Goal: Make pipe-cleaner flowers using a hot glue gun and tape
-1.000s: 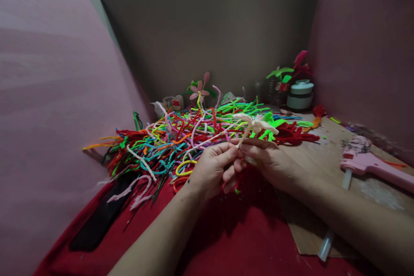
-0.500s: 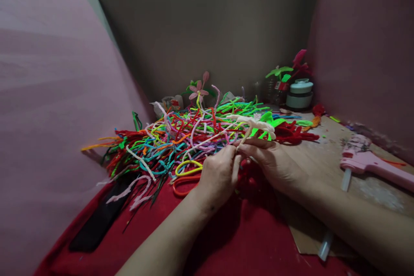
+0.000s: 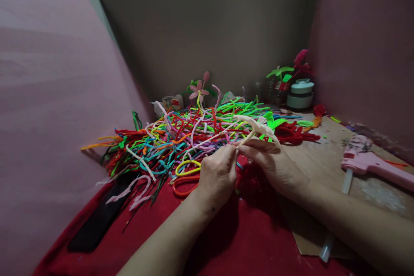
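Both hands meet in the middle of the view on a white pipe-cleaner flower (image 3: 258, 127) with a cream stem. My left hand (image 3: 217, 174) is closed, thumb and fingers pinched on the lower stem. Fingertips of my right hand (image 3: 270, 161) pinch the same stem right beside it. The flower's white petals spread above the right fingers, tilted to the right. Just left of the left hand lie looped scissors handles (image 3: 186, 169), one yellow and one orange-red; their blades are hidden. Behind the hands is a large heap of coloured pipe cleaners (image 3: 181, 133).
A pink glue gun (image 3: 368, 161) with a clear stick lies right, on a brown board (image 3: 310, 246). A black flat object (image 3: 93, 224) rests left on the red cloth (image 3: 155, 246). Red pipe-cleaner pieces (image 3: 294, 133), a lidded pot (image 3: 300, 95) and a pink flower (image 3: 199, 90) stand farther back.
The white flower has turned and tipped rightward, with its petals now over the right fingers. The stem piece that hung below the pinch no longer shows. Both hands stay nearly in place.
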Available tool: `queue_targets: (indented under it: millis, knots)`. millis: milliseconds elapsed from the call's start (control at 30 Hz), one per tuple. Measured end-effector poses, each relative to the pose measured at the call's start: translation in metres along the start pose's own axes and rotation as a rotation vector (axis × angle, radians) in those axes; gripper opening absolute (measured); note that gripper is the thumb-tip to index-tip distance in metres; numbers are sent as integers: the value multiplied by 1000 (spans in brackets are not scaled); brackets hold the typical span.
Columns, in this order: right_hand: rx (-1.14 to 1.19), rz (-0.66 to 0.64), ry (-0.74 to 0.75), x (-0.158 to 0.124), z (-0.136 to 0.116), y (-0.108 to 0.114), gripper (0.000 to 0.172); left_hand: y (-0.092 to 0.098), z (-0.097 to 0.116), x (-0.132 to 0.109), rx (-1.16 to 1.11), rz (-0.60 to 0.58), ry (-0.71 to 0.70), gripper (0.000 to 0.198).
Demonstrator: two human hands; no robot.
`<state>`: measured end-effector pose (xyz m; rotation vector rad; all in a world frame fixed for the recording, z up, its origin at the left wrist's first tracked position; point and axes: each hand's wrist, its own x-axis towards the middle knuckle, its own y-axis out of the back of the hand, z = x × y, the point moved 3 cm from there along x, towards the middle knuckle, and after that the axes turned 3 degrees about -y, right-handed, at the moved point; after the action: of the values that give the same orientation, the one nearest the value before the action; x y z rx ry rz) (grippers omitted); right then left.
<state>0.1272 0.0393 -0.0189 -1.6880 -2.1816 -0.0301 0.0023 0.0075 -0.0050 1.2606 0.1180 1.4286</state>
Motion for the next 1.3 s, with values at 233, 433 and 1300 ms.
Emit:
queue_targets:
  millis: [233,433,1300]
  knots:
    - [2,-117,-57,-4,1,-1,19,1,-6,4,-451,15,319,18]
    - [89,-96,-125,-1,8,2,19,1,1,7,-818,-85,597,21]
    - [339,-46,-217,-3,20,0,11,-4,0,0,26,68,-21,6]
